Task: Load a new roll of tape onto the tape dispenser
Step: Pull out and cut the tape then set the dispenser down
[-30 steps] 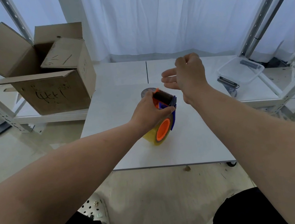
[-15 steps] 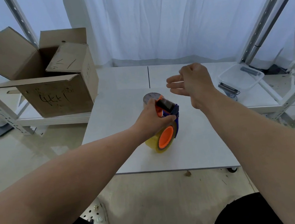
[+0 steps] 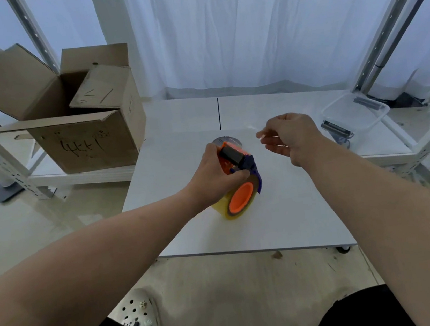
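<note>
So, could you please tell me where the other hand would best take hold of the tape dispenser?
Grip the yellow tape roll across its flat sides, coming from the right. The left hand already covers the tape dispenser top, and the serrated blade edge up there is best avoided.

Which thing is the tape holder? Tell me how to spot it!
Look at the white table in the middle. The left hand grips the tape holder there. It is the only orange and purple thing, with a yellowish tape roll on it.
</note>
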Motion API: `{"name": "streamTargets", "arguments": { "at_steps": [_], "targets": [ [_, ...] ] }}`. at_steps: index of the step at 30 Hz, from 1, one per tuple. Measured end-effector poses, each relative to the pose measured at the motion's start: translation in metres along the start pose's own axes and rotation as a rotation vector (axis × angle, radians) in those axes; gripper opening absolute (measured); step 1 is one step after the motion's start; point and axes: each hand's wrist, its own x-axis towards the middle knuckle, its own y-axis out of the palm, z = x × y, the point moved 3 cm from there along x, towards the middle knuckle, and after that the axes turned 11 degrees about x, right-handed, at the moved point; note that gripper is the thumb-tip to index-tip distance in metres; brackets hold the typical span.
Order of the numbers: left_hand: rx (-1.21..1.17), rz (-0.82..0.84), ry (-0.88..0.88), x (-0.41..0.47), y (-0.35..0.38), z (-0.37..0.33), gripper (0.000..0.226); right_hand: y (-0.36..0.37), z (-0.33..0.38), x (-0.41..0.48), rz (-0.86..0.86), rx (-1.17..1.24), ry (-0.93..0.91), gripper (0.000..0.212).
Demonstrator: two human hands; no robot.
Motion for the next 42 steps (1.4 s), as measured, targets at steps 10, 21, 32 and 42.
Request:
{"name": "streamTargets", "arguments": {
  "at_steps": [10,21,32,42],
  "targets": [
    [0.087,-0.028,-0.022,0.012,-0.004,0.007,0.057,-0.004,-0.015,0.008,0.038,0.066,0.121,0.024],
    [0.318,0.102,-0.036,0.03,-0.019,-0.006,0.067,-0.004,-0.012,0.012,0.03,0.154,0.143,0.019],
    [0.338,0.096,-0.092,0.028,-0.026,-0.003,0.067,0.019,0.019,-0.004,0.112,0.075,-0.171,0.01],
    [0.423,-0.011,-0.078,0.026,-0.023,-0.004,0.063,0.044,0.041,-0.03,0.161,-0.54,-0.764,0.027]
  ]
}}
